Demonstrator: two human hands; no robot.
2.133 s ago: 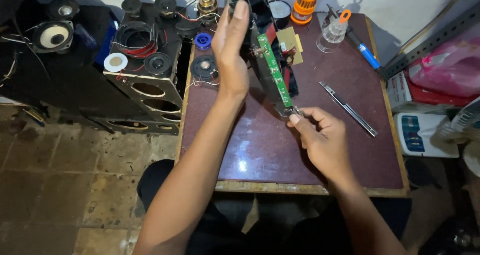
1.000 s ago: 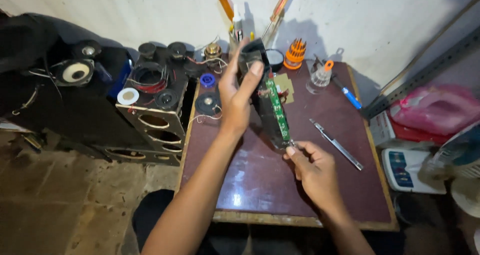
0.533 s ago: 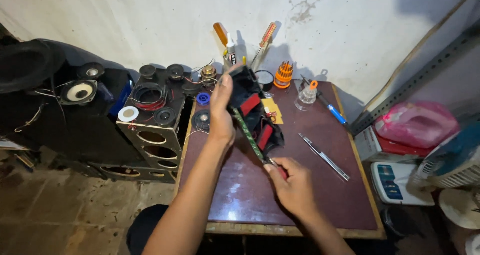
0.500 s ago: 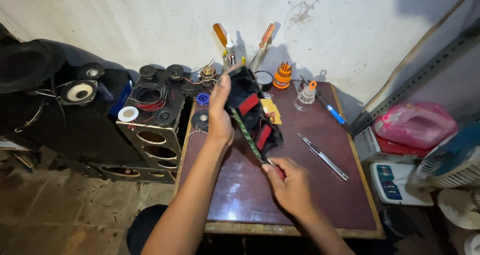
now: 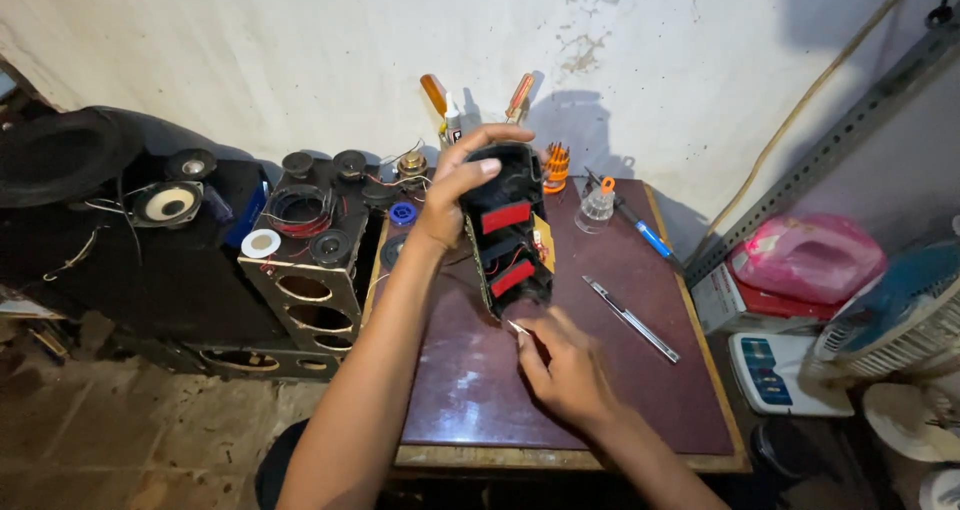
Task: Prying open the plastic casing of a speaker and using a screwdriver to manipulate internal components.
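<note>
My left hand (image 5: 458,185) grips the top of a black plastic device housing (image 5: 508,232) with red parts and wires inside, held upright and tilted over a dark red table (image 5: 480,390). A green circuit board runs along the housing's left edge. My right hand (image 5: 565,370) is below the housing, fingers pinched on a thin metal tool whose tip (image 5: 515,326) touches the housing's lower end.
A flat metal bar (image 5: 632,318), a blue pen (image 5: 650,238), a small clear bottle (image 5: 598,203) and an orange screwdriver-bit holder (image 5: 556,167) lie on the table. Loose speakers and an open speaker cabinet (image 5: 300,270) stand left. A pink bag (image 5: 805,260), scale (image 5: 785,375) and fan (image 5: 905,315) sit right.
The view has tilted up and closer. My left hand has turned the housing, its open side with the red parts now facing me; my right hand stays at its lower end.
</note>
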